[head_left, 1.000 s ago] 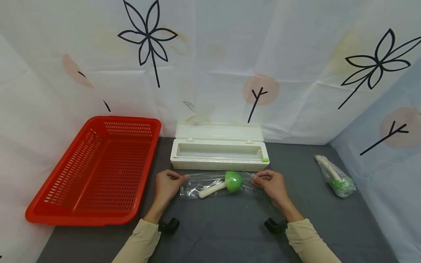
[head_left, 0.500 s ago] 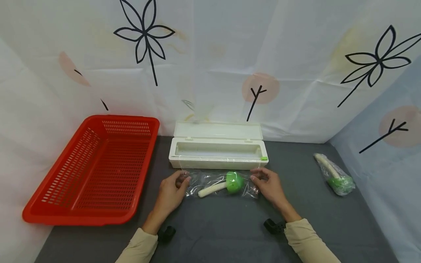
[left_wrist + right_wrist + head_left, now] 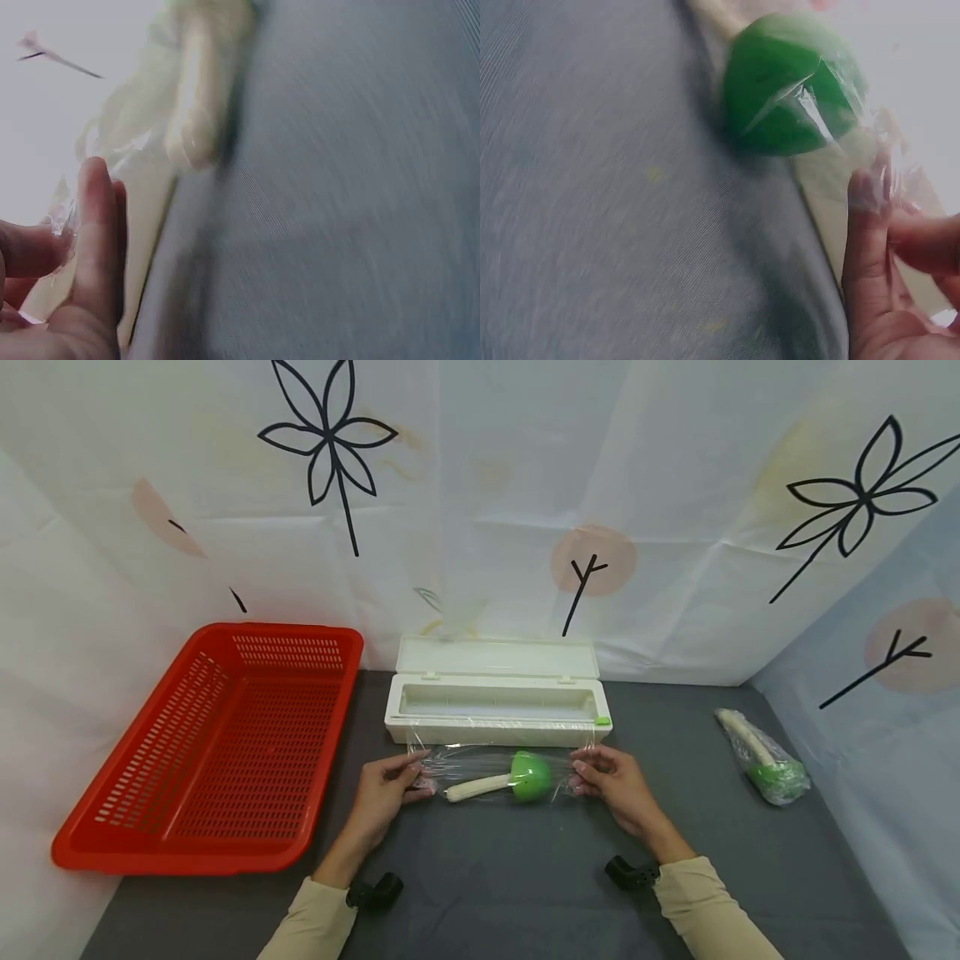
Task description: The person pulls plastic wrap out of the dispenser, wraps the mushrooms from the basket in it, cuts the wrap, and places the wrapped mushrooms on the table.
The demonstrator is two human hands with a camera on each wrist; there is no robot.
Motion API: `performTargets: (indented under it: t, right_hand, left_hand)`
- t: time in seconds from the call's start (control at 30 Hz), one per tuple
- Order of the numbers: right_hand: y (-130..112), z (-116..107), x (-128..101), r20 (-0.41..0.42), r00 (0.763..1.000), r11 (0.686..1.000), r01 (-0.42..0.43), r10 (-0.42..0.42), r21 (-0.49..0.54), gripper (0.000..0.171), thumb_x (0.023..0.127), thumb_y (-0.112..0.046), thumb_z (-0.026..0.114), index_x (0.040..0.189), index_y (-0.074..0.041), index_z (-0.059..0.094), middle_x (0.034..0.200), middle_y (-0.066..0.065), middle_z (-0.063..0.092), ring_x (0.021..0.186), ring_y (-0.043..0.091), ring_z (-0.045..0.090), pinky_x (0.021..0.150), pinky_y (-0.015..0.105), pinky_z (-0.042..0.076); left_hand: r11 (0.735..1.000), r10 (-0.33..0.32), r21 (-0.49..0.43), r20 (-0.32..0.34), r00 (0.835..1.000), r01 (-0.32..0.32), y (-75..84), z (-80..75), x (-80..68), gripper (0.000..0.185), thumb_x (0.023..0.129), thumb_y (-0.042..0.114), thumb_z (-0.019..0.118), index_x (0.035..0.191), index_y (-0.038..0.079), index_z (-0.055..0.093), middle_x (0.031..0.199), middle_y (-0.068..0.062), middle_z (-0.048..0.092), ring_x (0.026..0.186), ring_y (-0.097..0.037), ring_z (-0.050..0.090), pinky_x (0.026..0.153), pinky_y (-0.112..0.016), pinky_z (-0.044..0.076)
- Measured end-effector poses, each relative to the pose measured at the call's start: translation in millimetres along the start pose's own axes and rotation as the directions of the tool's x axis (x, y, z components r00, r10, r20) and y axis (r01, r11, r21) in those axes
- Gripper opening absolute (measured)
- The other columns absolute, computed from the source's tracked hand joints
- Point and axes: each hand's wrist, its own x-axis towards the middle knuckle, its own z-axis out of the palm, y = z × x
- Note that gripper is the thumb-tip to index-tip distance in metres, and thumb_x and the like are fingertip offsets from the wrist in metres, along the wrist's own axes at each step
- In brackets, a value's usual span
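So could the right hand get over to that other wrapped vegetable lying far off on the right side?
Probably yes. The wrapped vegetable lies alone on the grey table, nothing between. But the right hand pinches the plastic film and must let go first.
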Motion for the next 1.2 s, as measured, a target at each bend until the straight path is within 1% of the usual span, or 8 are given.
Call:
performTargets:
  t: [0.17, 0.33, 0.5, 0.57, 0.63, 0.77, 0.9, 1.2]
  right_hand:
    - [-1, -6, 0, 0.076, 0.995, 0.976, -0.075, 0.061, 0.203, 0.037, 0.1, 0.008, 0.055, 0.133, 0.024, 0.048, 0.113, 0.006, 0.071, 0.102, 0.011, 0.07, 0.092, 0.026, 0.054]
    - [0, -2, -4, 0.097, 0.988, 0.989, 0.124, -0.117, -0.075, 0.045, 0.086, 0.012, 0.072, 0.128, 0.021, 0.055, 0.121, 0.019, 0.066, 0.106, 0.012, 0.068, 0.09, 0.027, 0.055]
    - [0, 12, 3, -0.002, 0.905, 0.743, 0.348, -0.425, -0.571, 0.02, 0.078, 0.008, 0.082, 0.095, 0.002, 0.074, 0.092, 0.011, 0.071, 0.08, 0.019, 0.071, 0.071, 0.028, 0.058]
    - [0, 11, 7, -0.025, 0.899, 0.729, 0.337, -0.437, -0.595, 0.012, 0.082, 0.007, 0.08, 0.09, 0.0, 0.074, 0.086, 0.009, 0.072, 0.077, 0.015, 0.07, 0.069, 0.025, 0.057]
    - [-1, 7, 11, -0.023, 0.922, 0.8, 0.322, -0.385, -0.507, 0.011, 0.086, 0.009, 0.075, 0.096, 0.005, 0.073, 0.088, 0.014, 0.072, 0.078, 0.012, 0.07, 0.072, 0.026, 0.058]
    - [-9, 2, 15, 0.036, 0.976, 0.947, 0.215, -0.213, -0.24, 0.028, 0.095, 0.009, 0.064, 0.122, 0.015, 0.064, 0.099, 0.024, 0.069, 0.084, 0.012, 0.07, 0.079, 0.033, 0.059]
    - [-17, -1, 17, 0.099, 0.99, 0.987, 0.11, -0.098, -0.121, 0.03, 0.102, 0.0, 0.057, 0.125, 0.02, 0.06, 0.103, 0.018, 0.071, 0.09, 0.015, 0.072, 0.085, 0.038, 0.058]
    - [-20, -3, 20, 0.118, 0.987, 0.978, 0.13, -0.111, -0.166, 0.027, 0.102, 0.001, 0.057, 0.12, 0.022, 0.06, 0.111, 0.017, 0.068, 0.091, 0.014, 0.071, 0.088, 0.042, 0.057]
  left_hand:
    - [0.986, -0.099, -0.13, 0.049, 0.994, 0.104, 4.5, -3.8, -1.2, 0.033, 0.103, -0.005, 0.049, 0.135, -0.013, 0.057, 0.136, -0.03, 0.057, 0.11, -0.025, 0.067, 0.094, -0.037, 0.055]
    - [0.969, 0.107, 0.21, 0.128, 0.986, -0.133, 6.3, -3.0, -4.4, 0.038, 0.09, -0.004, 0.073, 0.126, -0.013, 0.064, 0.127, -0.028, 0.064, 0.11, -0.033, 0.068, 0.088, -0.035, 0.057]
    - [0.629, 0.479, 0.625, 0.156, 0.864, -0.462, 3.5, 2.0, 2.6, 0.023, 0.079, -0.004, 0.083, 0.101, -0.002, 0.079, 0.095, -0.013, 0.076, 0.083, -0.026, 0.074, 0.072, -0.039, 0.06]
    - [0.554, 0.529, 0.678, 0.163, 0.833, -0.484, 6.0, 1.9, 6.1, 0.015, 0.081, -0.001, 0.083, 0.096, 0.001, 0.081, 0.088, -0.008, 0.076, 0.077, -0.022, 0.073, 0.068, -0.038, 0.059]
    - [0.589, 0.503, 0.66, 0.151, 0.851, -0.466, 10.7, 1.6, 9.4, 0.011, 0.083, 0.001, 0.082, 0.094, 0.002, 0.081, 0.084, -0.007, 0.076, 0.073, -0.019, 0.072, 0.065, -0.034, 0.057]
    - [0.773, 0.351, 0.535, 0.086, 0.933, -0.34, 22.0, 3.4, 17.0, 0.009, 0.088, 0.003, 0.078, 0.096, 0.0, 0.08, 0.081, -0.008, 0.076, 0.07, -0.017, 0.071, 0.064, -0.026, 0.056]
    - [0.917, 0.18, 0.351, 0.056, 0.982, -0.188, 27.9, 4.3, 22.4, 0.014, 0.092, 0.001, 0.073, 0.102, -0.008, 0.076, 0.091, -0.018, 0.075, 0.082, -0.028, 0.074, 0.073, -0.031, 0.06]
    - [1.0, -0.028, -0.009, -0.017, 0.999, 0.028, 28.6, 11.4, 29.7, 0.025, 0.095, -0.007, 0.065, 0.12, -0.013, 0.067, 0.094, -0.016, 0.073, 0.08, -0.019, 0.074, 0.077, -0.034, 0.06]
